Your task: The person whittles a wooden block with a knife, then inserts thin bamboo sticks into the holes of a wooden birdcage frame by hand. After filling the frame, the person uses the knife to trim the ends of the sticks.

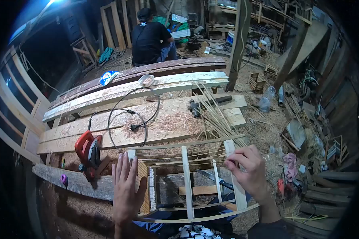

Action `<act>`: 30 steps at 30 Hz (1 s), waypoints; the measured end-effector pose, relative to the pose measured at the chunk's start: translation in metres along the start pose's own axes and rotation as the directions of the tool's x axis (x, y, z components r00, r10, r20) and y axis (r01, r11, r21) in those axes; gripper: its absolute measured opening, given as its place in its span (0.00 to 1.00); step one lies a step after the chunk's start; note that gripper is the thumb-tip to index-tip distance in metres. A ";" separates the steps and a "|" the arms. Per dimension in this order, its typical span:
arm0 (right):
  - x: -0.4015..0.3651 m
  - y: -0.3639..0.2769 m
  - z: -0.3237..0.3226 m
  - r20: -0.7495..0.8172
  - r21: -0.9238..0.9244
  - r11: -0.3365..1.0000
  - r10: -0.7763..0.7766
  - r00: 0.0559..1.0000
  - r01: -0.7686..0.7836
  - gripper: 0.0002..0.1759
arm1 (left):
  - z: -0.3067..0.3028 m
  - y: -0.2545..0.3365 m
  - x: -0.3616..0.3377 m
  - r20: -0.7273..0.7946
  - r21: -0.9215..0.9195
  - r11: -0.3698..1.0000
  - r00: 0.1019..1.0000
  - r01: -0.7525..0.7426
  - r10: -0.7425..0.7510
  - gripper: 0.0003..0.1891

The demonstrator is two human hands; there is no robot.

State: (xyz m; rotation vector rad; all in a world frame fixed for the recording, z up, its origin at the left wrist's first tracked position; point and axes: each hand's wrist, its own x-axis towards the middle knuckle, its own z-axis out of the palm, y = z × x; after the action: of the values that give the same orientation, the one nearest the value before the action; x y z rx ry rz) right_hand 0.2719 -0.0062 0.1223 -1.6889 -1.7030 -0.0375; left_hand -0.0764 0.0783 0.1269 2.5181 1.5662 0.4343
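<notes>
"Wooden frame [188, 183], lower centre. How are the hands?"

"Left hand [125, 187]: open grip, fingers spread at its upper-left corner. Right hand [249, 165]: fingers curled toward the thumb by the upper-right corner; I cannot tell whether that grip is closed on anything."

"And the knife [226, 184]?"

"It shows between the slats, right of the middle one, its black handle toward the right."

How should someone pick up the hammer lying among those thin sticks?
Probably by the far right end of its handle, coming down from above on the right. The handle points right, its end sticks out beyond most of the thin sticks, and the heavy-looking head sits at the left.
</notes>
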 end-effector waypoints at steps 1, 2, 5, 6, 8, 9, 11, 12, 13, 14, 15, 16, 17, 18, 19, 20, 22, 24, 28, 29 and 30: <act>0.001 0.001 0.000 -0.009 0.003 1.000 0.013 1.000 -0.013 0.09 | -0.005 0.006 0.005 0.006 0.008 1.000 1.000 -0.013 0.013 0.35; 0.003 0.003 -0.002 -0.017 -0.032 0.999 -0.014 1.000 0.014 0.08 | -0.015 0.015 0.010 0.037 0.057 0.995 0.996 -0.085 0.083 0.35; 0.004 0.010 0.003 -0.043 -0.076 0.997 -0.022 0.999 0.019 0.06 | -0.032 0.041 0.028 0.094 0.094 0.973 0.975 -0.209 0.200 0.34; 0.005 0.012 0.003 -0.034 -0.078 0.996 -0.040 0.999 0.037 0.06 | -0.033 0.049 0.036 0.144 0.066 0.942 0.937 -0.329 0.318 0.33; 0.006 0.015 0.002 -0.017 -0.080 0.995 -0.061 0.998 0.059 0.06 | -0.022 0.064 0.055 0.186 -0.024 0.857 0.840 -0.514 0.509 0.28; 0.006 0.013 0.002 -0.013 -0.079 0.995 -0.059 0.998 0.058 0.06 | -0.016 0.072 0.065 0.187 -0.026 0.860 0.842 -0.510 0.506 0.28; 0.007 0.011 0.003 -0.009 -0.079 0.995 -0.060 0.998 0.059 0.06 | -0.004 0.090 0.084 0.163 -0.183 0.727 0.709 -0.662 0.686 0.24; 0.006 0.011 0.003 -0.013 -0.030 0.999 -0.039 0.999 0.039 0.06 | 0.004 0.097 0.092 0.162 -0.185 0.727 0.709 -0.661 0.686 0.24; 0.004 0.010 0.003 -0.016 0.017 1.000 -0.017 1.000 0.017 0.06 | 0.013 0.104 0.098 0.137 -0.240 0.705 0.695 -0.668 0.705 0.20; 0.002 0.008 0.003 -0.014 0.011 1.000 -0.016 1.000 0.016 0.06 | 0.022 0.109 0.103 0.109 -0.294 0.678 0.681 -0.673 0.724 0.17; 0.000 0.005 0.001 0.005 0.058 0.998 0.030 1.000 -0.030 0.06 | 0.030 0.114 0.107 0.105 -0.300 0.675 0.680 -0.674 0.726 0.17; -0.003 0.004 0.001 0.026 0.103 0.992 0.075 0.997 -0.078 0.07 | 0.037 0.117 0.110 0.094 -0.294 0.666 0.673 -0.685 0.734 0.16; -0.005 0.004 0.001 0.030 0.095 0.992 0.077 0.997 -0.080 0.07 | 0.046 0.121 0.112 0.083 -0.291 0.657 0.665 -0.696 0.742 0.14; -0.007 0.004 0.001 0.030 0.137 0.987 0.084 0.996 -0.087 0.08 | 0.055 0.124 0.113 0.013 -0.241 0.642 0.659 -0.728 0.752 0.11; -0.007 0.004 0.001 0.029 0.180 0.979 0.091 0.995 -0.095 0.09 | 0.059 0.127 0.112 0.009 -0.249 0.639 0.658 -0.728 0.753 0.11; -0.008 0.005 -0.001 0.045 0.177 0.981 0.079 0.996 -0.086 0.09 | 0.062 0.129 0.112 -0.029 -0.293 0.639 0.675 -0.711 0.737 0.10; -0.006 0.003 -0.004 0.069 0.192 0.975 0.098 0.993 -0.110 0.10 | 0.067 0.130 0.109 -0.067 -0.341 0.636 0.693 -0.692 0.718 0.09; -0.003 0.001 -0.009 0.093 0.206 0.970 0.116 0.989 -0.133 0.10 | 0.066 0.130 0.105 -0.073 -0.314 0.683 0.734 -0.659 0.675 0.09; 0.000 0.001 -0.015 0.124 0.189 0.969 0.134 0.983 -0.156 0.10 | 0.063 0.128 0.104 -0.108 -0.420 0.649 0.744 -0.635 0.659 0.09; 0.001 0.002 -0.015 0.136 0.180 0.970 0.141 0.981 -0.164 0.10 | 0.063 0.128 0.104 -0.111 -0.402 0.654 0.743 -0.641 0.660 0.09; 0.002 0.002 -0.017 0.141 0.170 0.972 0.139 0.980 -0.162 0.10 | 0.063 0.128 0.104 -0.115 -0.380 0.660 0.741 -0.648 0.661 0.09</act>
State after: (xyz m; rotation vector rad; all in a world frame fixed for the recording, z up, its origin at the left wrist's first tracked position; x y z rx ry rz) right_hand 0.2818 -0.0126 0.1345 -1.7085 -1.6107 0.2947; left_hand 0.0960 0.1165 0.1195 2.6348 0.4019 0.6991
